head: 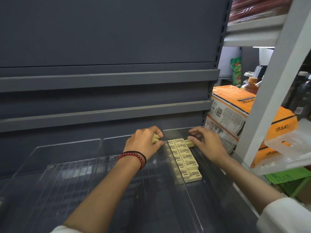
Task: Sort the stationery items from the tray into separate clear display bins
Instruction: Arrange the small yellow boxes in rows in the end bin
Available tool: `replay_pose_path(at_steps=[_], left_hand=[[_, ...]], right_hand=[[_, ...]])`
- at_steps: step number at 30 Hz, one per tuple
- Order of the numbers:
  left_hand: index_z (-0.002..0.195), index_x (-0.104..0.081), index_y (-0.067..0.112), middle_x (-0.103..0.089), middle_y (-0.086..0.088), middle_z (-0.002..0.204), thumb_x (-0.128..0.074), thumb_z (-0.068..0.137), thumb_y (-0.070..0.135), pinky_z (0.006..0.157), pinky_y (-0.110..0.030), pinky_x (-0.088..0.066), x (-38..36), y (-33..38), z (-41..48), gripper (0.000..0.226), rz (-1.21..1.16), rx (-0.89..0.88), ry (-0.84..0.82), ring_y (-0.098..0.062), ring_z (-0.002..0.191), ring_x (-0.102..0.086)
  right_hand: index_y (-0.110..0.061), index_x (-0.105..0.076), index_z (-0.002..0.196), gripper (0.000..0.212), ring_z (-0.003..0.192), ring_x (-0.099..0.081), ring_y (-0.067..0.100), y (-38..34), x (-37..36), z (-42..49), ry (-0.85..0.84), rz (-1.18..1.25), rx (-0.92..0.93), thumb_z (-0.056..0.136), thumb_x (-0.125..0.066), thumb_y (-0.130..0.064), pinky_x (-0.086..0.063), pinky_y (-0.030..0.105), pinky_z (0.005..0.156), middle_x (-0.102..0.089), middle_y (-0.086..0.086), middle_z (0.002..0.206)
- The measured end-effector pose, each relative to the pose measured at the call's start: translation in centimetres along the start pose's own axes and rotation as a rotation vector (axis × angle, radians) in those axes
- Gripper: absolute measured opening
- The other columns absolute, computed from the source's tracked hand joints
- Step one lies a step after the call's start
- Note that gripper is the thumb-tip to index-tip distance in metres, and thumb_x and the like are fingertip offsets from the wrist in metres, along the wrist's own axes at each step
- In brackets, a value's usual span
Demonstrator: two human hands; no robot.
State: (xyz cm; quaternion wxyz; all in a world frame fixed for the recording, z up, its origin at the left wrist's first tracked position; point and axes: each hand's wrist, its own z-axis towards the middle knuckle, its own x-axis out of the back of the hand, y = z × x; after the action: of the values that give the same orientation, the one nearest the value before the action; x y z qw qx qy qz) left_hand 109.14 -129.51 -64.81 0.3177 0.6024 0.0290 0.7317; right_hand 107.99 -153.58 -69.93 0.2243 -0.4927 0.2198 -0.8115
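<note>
Several cream-coloured boxed erasers lie in two neat rows inside the rightmost clear display bin on a dark grey shelf. My left hand, with a red bead bracelet at the wrist, grips a few more erasers just left of that bin's wall. My right hand reaches into the far end of the bin, its fingertips pinching one eraser at the head of the right row. The tray is not in view.
Two more clear bins stand to the left on the shelf. Grey shelf rails rise behind. Orange-and-white cartons and a white rack post crowd the right side, with bottles behind.
</note>
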Motion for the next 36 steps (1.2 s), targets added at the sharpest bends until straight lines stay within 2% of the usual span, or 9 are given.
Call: replay_pose_path(at_steps=[5, 12, 18, 22, 25, 27, 30, 34, 36], left_hand=[[0.094, -0.056, 0.041, -0.06, 0.016, 0.082, -0.065, 0.083, 0.046, 0.074, -0.031, -0.051, -0.2, 0.0, 0.2, 0.015, -0.101, -0.053, -0.106, -0.011, 0.079, -0.058], [0.095, -0.053, 0.04, -0.056, 0.018, 0.084, -0.062, 0.085, 0.046, 0.068, -0.027, -0.043, 0.1, 0.0, 0.1, 0.015, -0.128, -0.113, -0.099, -0.01, 0.077, -0.055], [0.092, -0.051, 0.039, -0.055, 0.02, 0.079, -0.06, 0.087, 0.045, 0.065, -0.026, -0.042, 0.1, -0.1, 0.0, 0.012, -0.178, -0.156, -0.117, -0.001, 0.069, -0.051], [0.099, -0.046, 0.043, -0.06, 0.017, 0.089, -0.059, 0.088, 0.043, 0.072, -0.033, -0.051, 0.3, 0.3, -0.1, 0.017, -0.176, -0.169, -0.131, -0.007, 0.078, -0.057], [0.115, -0.036, 0.042, -0.057, 0.019, 0.088, -0.061, 0.088, 0.041, 0.074, -0.034, -0.052, 0.5, 0.3, 0.0, 0.037, -0.176, -0.118, -0.125, -0.007, 0.08, -0.059], [0.118, -0.037, 0.038, -0.057, 0.021, 0.087, -0.062, 0.087, 0.043, 0.078, -0.033, -0.052, 0.6, 0.2, 0.0, 0.04, -0.145, -0.079, -0.129, -0.006, 0.084, -0.06], [0.112, -0.045, 0.038, -0.058, 0.022, 0.093, -0.062, 0.085, 0.048, 0.08, -0.031, -0.051, 0.7, 0.1, 0.0, 0.033, -0.098, -0.053, -0.163, -0.005, 0.087, -0.061], [0.1, -0.054, 0.04, -0.063, 0.02, 0.099, -0.062, 0.085, 0.049, 0.08, -0.031, -0.052, 0.8, 0.2, 0.0, 0.02, -0.058, -0.058, -0.182, -0.008, 0.09, -0.062], [0.092, -0.061, 0.04, -0.066, 0.017, 0.098, -0.063, 0.084, 0.049, 0.081, -0.033, -0.053, 0.8, 0.2, 0.0, 0.012, -0.028, -0.054, -0.18, -0.009, 0.091, -0.061]], right_hand=[[-0.024, -0.066, 0.111, 0.024, 0.098, -0.063, -0.002, -4.6, 1.0, -0.1, -0.174, 0.289, 0.121, 0.088, -0.069, -0.022, -0.05, 0.017, 0.088, -0.069, -0.014, 0.105], [-0.019, -0.067, 0.115, 0.031, 0.1, -0.064, 0.001, -7.1, 0.4, 0.4, -0.275, 0.354, 0.209, 0.087, -0.067, -0.007, -0.047, 0.013, 0.086, -0.071, -0.011, 0.106], [-0.021, -0.066, 0.11, 0.028, 0.097, -0.063, 0.001, -7.1, -0.2, 0.3, -0.301, 0.331, 0.225, 0.086, -0.069, -0.01, -0.048, 0.014, 0.08, -0.069, -0.014, 0.101], [-0.023, -0.063, 0.107, 0.021, 0.09, -0.063, 0.001, -7.1, -0.3, 0.1, -0.285, 0.343, 0.234, 0.088, -0.067, -0.012, -0.046, 0.012, 0.078, -0.068, -0.013, 0.098], [-0.027, -0.062, 0.113, 0.024, 0.09, -0.063, 0.002, -5.9, -0.3, 0.2, -0.239, 0.227, 0.194, 0.09, -0.066, -0.021, -0.051, 0.023, 0.082, -0.066, -0.014, 0.101], [-0.033, -0.059, 0.113, 0.023, 0.088, -0.061, 0.001, -4.6, -0.1, 0.3, -0.172, 0.012, 0.128, 0.091, -0.063, -0.029, -0.053, 0.03, 0.08, -0.064, -0.017, 0.101], [-0.027, -0.057, 0.118, 0.023, 0.094, -0.058, 0.008, -2.8, 0.5, 0.0, -0.095, -0.298, 0.003, 0.095, -0.056, -0.031, -0.048, 0.026, 0.076, -0.06, -0.012, 0.106], [-0.02, -0.054, 0.125, 0.028, 0.108, -0.057, 0.018, -1.1, 0.1, 0.0, -0.108, -0.455, -0.107, 0.098, -0.051, -0.024, -0.049, 0.03, 0.079, -0.058, -0.001, 0.119], [-0.018, -0.053, 0.125, 0.026, 0.105, -0.058, 0.021, -0.4, -0.5, 0.0, -0.124, -0.471, -0.168, 0.099, -0.049, -0.021, -0.051, 0.034, 0.079, -0.057, 0.003, 0.119]])
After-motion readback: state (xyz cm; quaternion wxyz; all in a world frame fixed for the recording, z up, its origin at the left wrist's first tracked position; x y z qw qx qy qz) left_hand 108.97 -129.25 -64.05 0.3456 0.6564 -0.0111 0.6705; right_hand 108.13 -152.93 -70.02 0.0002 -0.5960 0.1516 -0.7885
